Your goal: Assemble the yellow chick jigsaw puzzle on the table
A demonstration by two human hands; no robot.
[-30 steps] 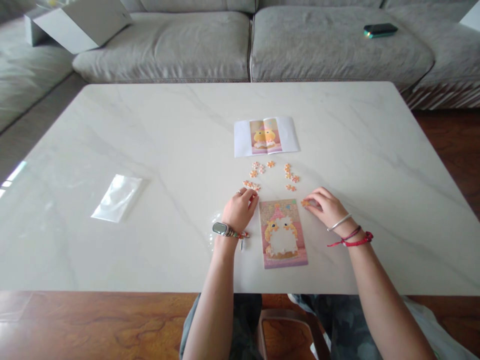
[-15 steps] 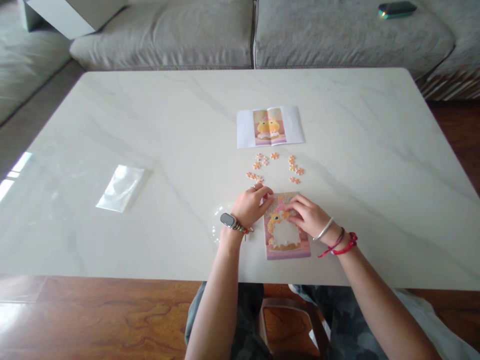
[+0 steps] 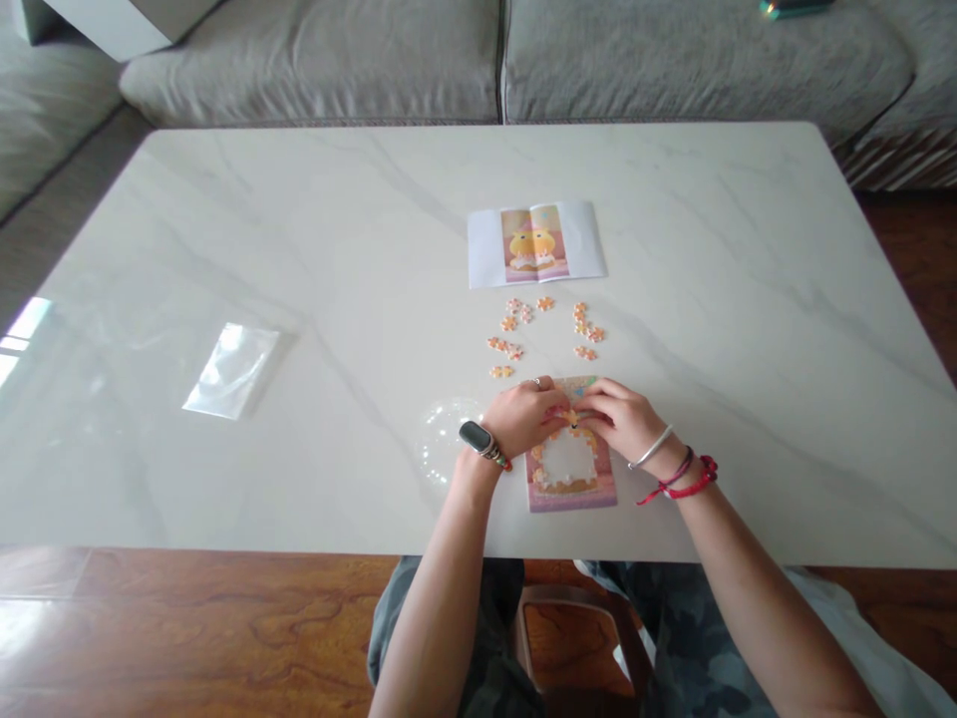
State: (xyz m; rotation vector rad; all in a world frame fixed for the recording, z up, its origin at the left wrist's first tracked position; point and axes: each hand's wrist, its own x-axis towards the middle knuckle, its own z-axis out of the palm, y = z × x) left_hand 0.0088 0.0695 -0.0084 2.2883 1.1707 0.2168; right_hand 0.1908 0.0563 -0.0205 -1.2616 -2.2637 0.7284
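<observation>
A small pink jigsaw puzzle [image 3: 571,479] with an orange-and-white animal lies near the front edge of the white marble table [image 3: 374,249]; its middle is a bare white gap. My left hand [image 3: 524,415] and my right hand [image 3: 622,415] meet over the puzzle's upper half, fingers curled and pinched together on a small puzzle piece [image 3: 569,417]. Several loose orange puzzle pieces [image 3: 542,327] are scattered just beyond the puzzle. A folded paper sheet [image 3: 535,243] with the reference picture lies behind them.
A clear plastic bag [image 3: 231,368] lies at the table's left. A second crumpled clear wrapper [image 3: 443,444] sits beside my left wrist. A grey sofa [image 3: 478,60] runs behind the table, with a phone [image 3: 793,8] on its right cushion and a white box [image 3: 120,22] at left.
My right hand moved left from beside the puzzle onto its upper part. My left hand slid right to meet it. The camera tilted down slightly.
</observation>
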